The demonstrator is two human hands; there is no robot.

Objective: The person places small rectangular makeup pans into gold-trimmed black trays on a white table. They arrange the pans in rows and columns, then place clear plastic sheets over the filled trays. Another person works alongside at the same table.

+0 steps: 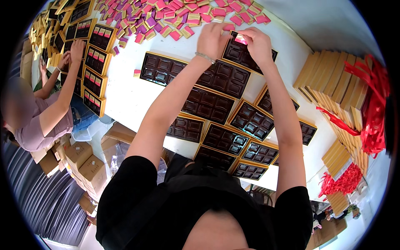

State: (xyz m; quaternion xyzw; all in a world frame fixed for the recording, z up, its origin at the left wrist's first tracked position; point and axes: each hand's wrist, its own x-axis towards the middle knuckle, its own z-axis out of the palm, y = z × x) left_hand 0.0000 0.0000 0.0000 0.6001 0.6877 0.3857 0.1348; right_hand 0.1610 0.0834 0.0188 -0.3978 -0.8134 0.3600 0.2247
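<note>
At the far middle of the table lies a gold-edged box with a dark brown compartment tray [241, 54]. A small pink-and-gold wrapped chocolate [240, 39] is at its upper left compartment. My right hand [259, 45] reaches over the box, its thumb and fingers closed on that chocolate. My left hand [212, 41] is at the box's left corner with its fingers bent together; what they hold, if anything, is hidden. Closer to me, several similar boxes [208, 104] with bare dark trays lie side by side, partly covered by my forearms.
Loose pink, purple and gold wrapped chocolates [166, 16] spread along the far edge. Stacked gold boxes [333, 79] and red ribbons [373, 121] stand at right. At left, another person [46, 108] reaches over partly filled boxes [96, 60]. Cardboard cartons [85, 162] sit below.
</note>
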